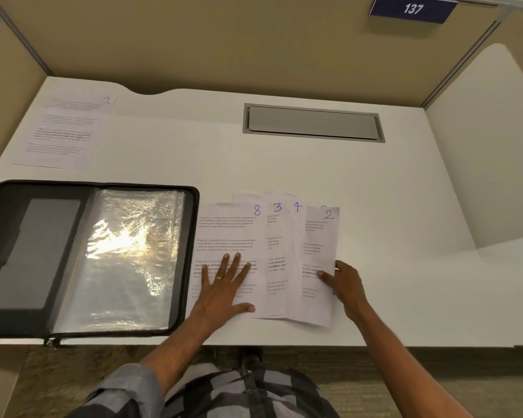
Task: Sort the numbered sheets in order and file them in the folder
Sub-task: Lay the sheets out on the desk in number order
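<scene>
Left grip (221, 291): a thin gold-coloured ring (219, 278) on one finger. Behind this grip, past a bare forearm, a grey-blue sleeve (124, 387) is bunched near the elbow. Nearer the body, a shirt (254, 396) in large grey and dark checks.

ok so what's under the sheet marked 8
Sheet 3 sticks out from under sheet 8 on the right. Whatever else lies beneath is covered; the left hand presses on top.
</scene>
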Available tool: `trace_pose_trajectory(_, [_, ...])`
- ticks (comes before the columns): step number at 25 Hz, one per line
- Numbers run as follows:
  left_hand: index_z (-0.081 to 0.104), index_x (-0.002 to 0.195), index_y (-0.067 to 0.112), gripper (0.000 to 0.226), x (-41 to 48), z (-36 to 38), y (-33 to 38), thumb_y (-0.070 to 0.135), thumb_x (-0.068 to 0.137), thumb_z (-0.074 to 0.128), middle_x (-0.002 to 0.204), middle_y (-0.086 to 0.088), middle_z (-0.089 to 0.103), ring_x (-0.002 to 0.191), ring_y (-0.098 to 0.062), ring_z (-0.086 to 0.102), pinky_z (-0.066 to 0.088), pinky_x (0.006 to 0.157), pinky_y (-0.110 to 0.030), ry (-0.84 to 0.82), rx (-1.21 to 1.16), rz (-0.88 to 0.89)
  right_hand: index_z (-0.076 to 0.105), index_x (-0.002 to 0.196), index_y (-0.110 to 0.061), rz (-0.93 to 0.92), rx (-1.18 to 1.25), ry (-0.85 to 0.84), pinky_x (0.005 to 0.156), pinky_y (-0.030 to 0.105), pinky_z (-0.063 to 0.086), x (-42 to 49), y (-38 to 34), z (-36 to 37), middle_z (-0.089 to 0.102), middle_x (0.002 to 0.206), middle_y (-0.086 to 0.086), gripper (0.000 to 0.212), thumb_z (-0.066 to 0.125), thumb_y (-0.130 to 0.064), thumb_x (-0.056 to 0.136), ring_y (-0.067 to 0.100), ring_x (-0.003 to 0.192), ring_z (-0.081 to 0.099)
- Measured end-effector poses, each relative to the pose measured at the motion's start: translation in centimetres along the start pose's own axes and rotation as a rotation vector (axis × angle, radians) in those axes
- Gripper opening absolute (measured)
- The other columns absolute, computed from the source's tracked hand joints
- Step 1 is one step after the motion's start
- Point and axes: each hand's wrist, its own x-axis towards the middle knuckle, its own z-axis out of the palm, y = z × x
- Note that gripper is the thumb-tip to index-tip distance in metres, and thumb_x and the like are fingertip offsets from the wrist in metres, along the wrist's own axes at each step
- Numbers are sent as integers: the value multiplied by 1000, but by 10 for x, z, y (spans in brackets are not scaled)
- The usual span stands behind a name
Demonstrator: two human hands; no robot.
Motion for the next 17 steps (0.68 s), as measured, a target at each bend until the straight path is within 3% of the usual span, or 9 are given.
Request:
trace_pose_trajectory(2, [-39,145,45,103,0,6,-8,99,68,4,162,6,-36,147,-13,-37,-16,118,-64,39,-35,22,69,119,-11,-7,50,68,78,38,61,1,6,-18,76,110,5,30,75,-23,92,22,91,74])
trace_pose_trajectory(5, [-34,149,43,106,-1,12,-10,100,67,1,164,5,-33,148,-14,-37,-14,118,-66,66,-50,30,73,107,-11,2,149,89,86,49,61,1,12,-55,79,102,7,20,71,-27,95,27,89,76])
trace_pose_trajectory(8, [-34,150,39,111,0,6,-4,100,60,-9,159,6,-43,145,-16,-43,-20,119,-62,29,-5,1,72,109,-6,5,249,78,85,45,62,-2,13,-98,78,103,10,20,67,-20,97,33,96,75])
trace_pose_trajectory(10, [-19,158,34,113,1,0,6,99,67,-4,162,7,-36,148,-14,-38,-21,121,-55,58,-86,-13,72,112,-5,4,287,86,85,43,62,-6,11,-126,77,108,14,20,66,-18,98,35,98,74])
trace_pose_trajectory(13, [18,161,28,92,3,-20,50,83,88,32,169,10,0,155,-7,-6,-4,127,-38,170,-458,-15,71,115,-8,-8,322,100,78,41,64,-14,-1,-159,77,110,13,20,63,-17,99,29,93,76])
trace_pose_trajectory(15, [39,154,29,78,13,-42,96,72,89,45,161,10,34,145,-5,32,22,120,-28,108,-835,-60,70,117,-11,-28,338,90,69,31,63,-21,-12,-170,78,107,6,20,60,-17,100,23,89,77])
trace_pose_trajectory(17, [52,144,28,69,29,-66,135,69,89,50,146,8,55,128,-8,56,42,110,-29,-18,-1171,-88,68,120,-13,-53,353,50,70,27,62,-27,-22,-171,78,109,3,21,58,-17,101,20,93,76])
